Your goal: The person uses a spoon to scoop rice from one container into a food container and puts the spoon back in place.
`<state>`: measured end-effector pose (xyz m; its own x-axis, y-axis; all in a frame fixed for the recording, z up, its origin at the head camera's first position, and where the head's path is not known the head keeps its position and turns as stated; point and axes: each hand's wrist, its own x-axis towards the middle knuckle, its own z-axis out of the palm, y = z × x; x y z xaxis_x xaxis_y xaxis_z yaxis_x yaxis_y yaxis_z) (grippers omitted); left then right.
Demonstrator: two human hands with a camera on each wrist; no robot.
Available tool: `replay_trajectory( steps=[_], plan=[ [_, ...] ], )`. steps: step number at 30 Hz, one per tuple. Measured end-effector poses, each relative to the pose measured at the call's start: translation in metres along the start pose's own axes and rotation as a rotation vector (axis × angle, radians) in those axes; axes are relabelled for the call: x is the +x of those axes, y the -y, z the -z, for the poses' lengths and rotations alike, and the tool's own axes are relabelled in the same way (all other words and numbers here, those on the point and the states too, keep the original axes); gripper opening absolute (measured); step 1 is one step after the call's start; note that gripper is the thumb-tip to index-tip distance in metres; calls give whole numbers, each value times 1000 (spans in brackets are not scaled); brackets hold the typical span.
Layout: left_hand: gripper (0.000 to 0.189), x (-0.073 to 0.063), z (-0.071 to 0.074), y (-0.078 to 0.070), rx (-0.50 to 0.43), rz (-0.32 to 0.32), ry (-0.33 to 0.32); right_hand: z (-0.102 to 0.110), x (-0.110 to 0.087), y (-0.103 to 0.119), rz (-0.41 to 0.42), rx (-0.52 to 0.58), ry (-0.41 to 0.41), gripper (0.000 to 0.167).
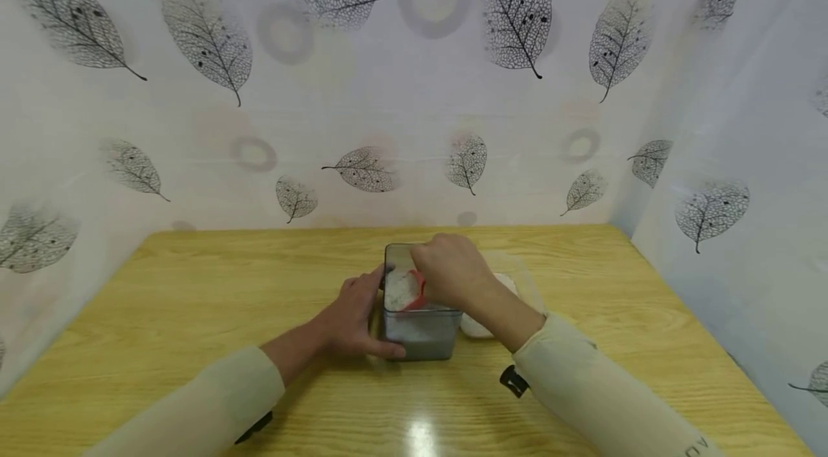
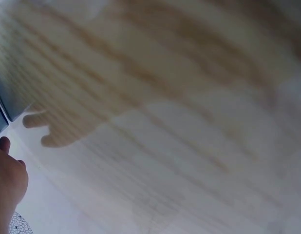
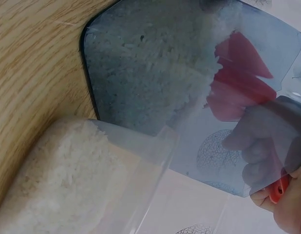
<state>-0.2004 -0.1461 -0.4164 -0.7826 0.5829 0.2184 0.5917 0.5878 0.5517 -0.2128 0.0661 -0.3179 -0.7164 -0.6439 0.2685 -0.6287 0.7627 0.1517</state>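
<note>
A grey see-through bin [image 1: 420, 335] of white rice [image 3: 141, 63] stands on the table. My right hand [image 1: 451, 270] reaches over its right side and grips a red scoop [image 1: 417, 292] by the handle. In the right wrist view, the scoop's red bowl [image 3: 238, 83] is at the rice, seen through the bin's wall; part of that hand also appears through the wall. My left hand [image 1: 356, 317] rests against the bin's left side, with its thumb extended across the lower front. Its fingertips are partly hidden. The left wrist view catches this left hand [image 2: 9, 180] at its edge.
A clear container [image 1: 480, 328] with white rice stands close to the bin's right side, partly hidden by the right arm. Both rest on a wood-grain table [image 1: 194, 284]. Behind and at the sides hangs a pale leaf-patterned curtain [image 1: 388, 98].
</note>
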Motion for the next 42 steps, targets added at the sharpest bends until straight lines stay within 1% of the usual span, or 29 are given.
replay_trajectory(
  steps=[7,14,17,22,28,31,35,38,42],
  plan=[
    [129,0,1,-4,-8,12,12,0,-2,-2,1,7,-16,28],
    [130,-2,0,-1,-4,19,21,6,-5,-2,6,-20,-21,17],
    [129,-2,-1,0,7,18,19,10,-7,-2,-8,-20,-33,18],
    [130,-1,0,-2,13,13,13,15,-12,-4,-53,10,-74,22],
    [131,-1,-1,-2,19,24,19,19,-20,-9,-161,80,-51,19],
    [130,-1,0,-2,26,27,19,20,-27,-14,-185,109,-85,17],
    [131,0,1,-3,21,28,18,16,-34,-20,-199,168,-148,17],
    [131,-1,1,-4,16,25,14,13,-37,-22,-219,211,-165,20],
    [132,-2,0,-3,18,35,19,13,-39,-22,-233,223,-168,22]
  ],
)
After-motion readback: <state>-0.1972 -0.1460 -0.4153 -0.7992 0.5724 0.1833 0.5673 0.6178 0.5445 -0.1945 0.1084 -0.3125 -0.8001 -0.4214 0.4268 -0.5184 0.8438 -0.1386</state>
